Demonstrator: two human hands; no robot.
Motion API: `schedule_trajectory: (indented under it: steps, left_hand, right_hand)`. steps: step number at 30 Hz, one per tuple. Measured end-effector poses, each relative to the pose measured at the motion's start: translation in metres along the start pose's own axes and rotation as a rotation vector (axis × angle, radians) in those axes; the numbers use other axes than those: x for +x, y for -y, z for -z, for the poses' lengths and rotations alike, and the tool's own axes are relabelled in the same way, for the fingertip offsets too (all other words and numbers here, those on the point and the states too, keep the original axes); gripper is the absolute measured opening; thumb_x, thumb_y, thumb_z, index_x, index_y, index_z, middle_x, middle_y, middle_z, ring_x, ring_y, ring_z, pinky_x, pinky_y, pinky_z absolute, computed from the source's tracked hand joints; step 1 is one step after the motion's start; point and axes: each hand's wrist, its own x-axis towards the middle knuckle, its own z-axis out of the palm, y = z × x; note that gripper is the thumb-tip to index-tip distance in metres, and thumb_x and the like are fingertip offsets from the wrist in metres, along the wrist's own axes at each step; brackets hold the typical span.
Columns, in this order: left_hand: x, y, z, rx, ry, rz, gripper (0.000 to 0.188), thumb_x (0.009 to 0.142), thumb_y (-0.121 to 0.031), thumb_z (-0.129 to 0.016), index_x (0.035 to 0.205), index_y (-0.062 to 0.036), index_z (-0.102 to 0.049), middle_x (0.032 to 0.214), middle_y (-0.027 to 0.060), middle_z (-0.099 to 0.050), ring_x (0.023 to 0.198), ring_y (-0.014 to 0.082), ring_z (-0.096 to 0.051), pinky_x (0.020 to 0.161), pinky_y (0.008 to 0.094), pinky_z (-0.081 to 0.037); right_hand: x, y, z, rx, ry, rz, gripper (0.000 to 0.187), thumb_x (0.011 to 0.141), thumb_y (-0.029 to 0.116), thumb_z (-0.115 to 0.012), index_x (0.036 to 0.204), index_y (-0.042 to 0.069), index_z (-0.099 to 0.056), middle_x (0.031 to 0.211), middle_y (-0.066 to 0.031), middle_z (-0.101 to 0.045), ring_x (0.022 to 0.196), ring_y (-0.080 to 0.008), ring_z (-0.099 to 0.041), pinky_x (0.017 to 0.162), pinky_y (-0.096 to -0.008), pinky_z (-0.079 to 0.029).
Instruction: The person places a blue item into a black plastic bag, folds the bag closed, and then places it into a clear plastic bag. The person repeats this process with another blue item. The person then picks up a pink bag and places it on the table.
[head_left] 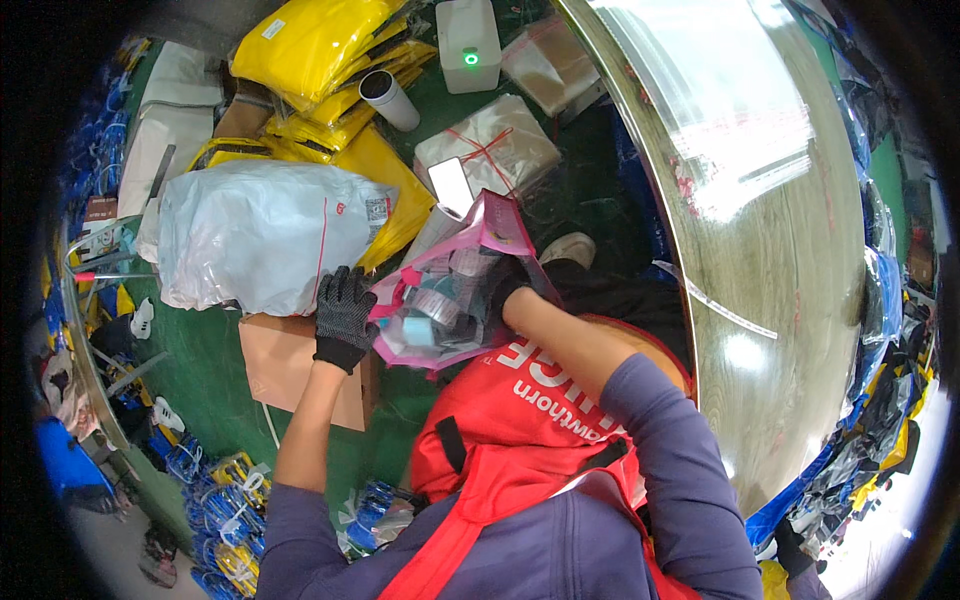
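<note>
A pink bag [484,222] with clear panels lies tilted across my lap, its mouth gaping. Inside it are a clear roll that looks like tape [436,304] and a small pale blue item [419,331]. My right hand [508,280], in a dark glove, reaches in at the bag's right side; its fingers are mostly hidden. My left hand [345,312], in a black dotted glove, is open between the pink bag's left edge and a large white plastic bag [265,235]. Its fingers lie stretched against the white bag's lower right edge. Under them stands a brown cardboard box [300,370].
Yellow packaged bags [310,45] are stacked at the far left, beside a white tumbler [390,100]. Behind the pink bag are a phone with a lit screen [450,183], a bundle tied with red string [500,145] and a white device [468,45]. A wooden table [740,390] borders my right.
</note>
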Motion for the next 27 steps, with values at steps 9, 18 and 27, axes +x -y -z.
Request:
schedule_trajectory:
  steps: [9, 18, 27]
  left_hand:
    - [-0.012, -0.009, -0.024, -1.062, -0.407, 0.519, 0.039, 0.091, -0.028, -0.059, 0.118, 0.0004, -0.057, 0.117, 0.0142, -0.06, 0.11, 0.0248, -0.055, 0.096, 0.035, -0.04]
    - [-0.039, -0.012, 0.027, -1.703, -0.496, 0.598, 0.027, 0.096, -0.032, -0.047, 0.09, -0.0062, -0.052, 0.067, 0.0026, -0.05, 0.056, 0.015, -0.049, 0.057, 0.0283, -0.042]
    - [-0.014, -0.008, 0.021, -1.856, -0.343, 0.419, 0.03, 0.094, -0.025, -0.045, 0.113, -0.0029, -0.051, 0.104, 0.0098, -0.058, 0.098, 0.0229, -0.054, 0.092, 0.0371, -0.041]
  right_hand:
    - [0.004, 0.075, -0.025, -0.104, -0.187, 0.383, 0.07, 0.069, 0.061, -0.057, 0.118, 0.01, -0.061, 0.124, -0.014, -0.055, 0.119, -0.0329, -0.049, 0.098, -0.0564, -0.034]
    - [-0.022, 0.035, 0.049, 0.069, 0.11, 0.107, 0.045, 0.078, 0.041, -0.059, 0.116, 0.016, -0.063, 0.12, -0.0133, -0.062, 0.108, -0.0275, -0.06, 0.092, -0.0391, -0.046]
    - [-0.091, 0.01, 0.072, 0.045, -0.094, -0.251, 0.038, 0.077, 0.026, -0.062, 0.112, 0.011, -0.064, 0.112, -0.0143, -0.064, 0.103, -0.0292, -0.062, 0.09, -0.0381, -0.047]
